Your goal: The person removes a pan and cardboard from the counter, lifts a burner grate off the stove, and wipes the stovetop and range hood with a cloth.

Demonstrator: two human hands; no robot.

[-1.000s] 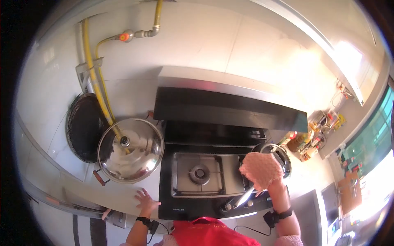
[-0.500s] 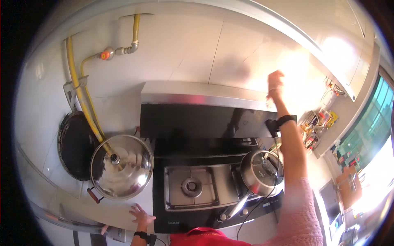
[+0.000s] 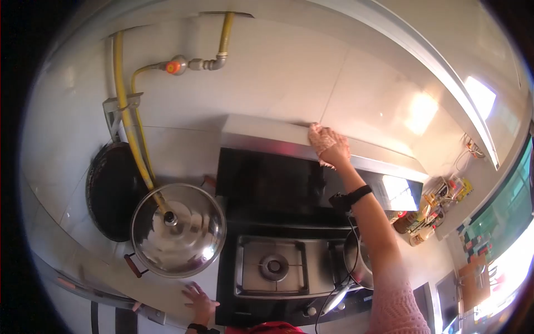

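Observation:
My right hand (image 3: pixel 336 151) is closed on a pinkish cloth (image 3: pixel 320 140) and presses it to the top edge of the silver and black range hood (image 3: pixel 261 127). My left hand (image 3: pixel 200 304) lies with spread fingers on the pale countertop (image 3: pixel 172 289), just left of the black gas stove (image 3: pixel 250 317). Beside that hand stands a large steel pot with a shiny lid (image 3: pixel 181 239). Below my right forearm, a steel saucepan (image 3: pixel 361 267) sits on the right burner, partly hidden by the arm.
A black wok (image 3: pixel 114 195) leans against the wall behind the pot. Yellow gas pipes (image 3: pixel 127 122) with an orange valve (image 3: pixel 173 67) run down the wall. Bottles and jars (image 3: pixel 431 209) stand at the right. A dark cable (image 3: pixel 319 317) hangs over the stove front.
My right hand has come left and down from the hood's right part to its middle top edge, with the cloth. My left hand stays on the counter. The view has shifted.

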